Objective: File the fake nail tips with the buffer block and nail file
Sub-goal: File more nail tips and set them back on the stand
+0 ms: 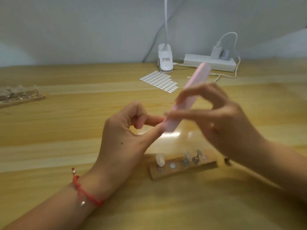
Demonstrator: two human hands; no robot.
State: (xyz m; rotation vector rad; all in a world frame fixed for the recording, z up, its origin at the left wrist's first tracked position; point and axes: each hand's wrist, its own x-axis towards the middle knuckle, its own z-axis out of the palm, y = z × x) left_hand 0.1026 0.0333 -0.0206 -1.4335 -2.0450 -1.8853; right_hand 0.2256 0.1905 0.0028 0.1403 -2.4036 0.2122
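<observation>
My right hand [221, 118] grips a long pink buffer block [186, 100] near its middle; the block slants from upper right down to lower left and is blurred. Its lower end meets the fingertips of my left hand [127, 135], whose thumb and forefinger are pinched together there; whether a nail tip sits between them is hidden. Below the hands, a wooden holder [182, 168] on the table carries several clear fake nail tips [159, 159] on small metal stands.
A sheet of white adhesive tabs [159, 81] lies further back. A white clip lamp base [165, 61] and a power strip [211, 62] with cables sit by the wall. Another wooden holder with clear tips [18, 96] lies at the far left.
</observation>
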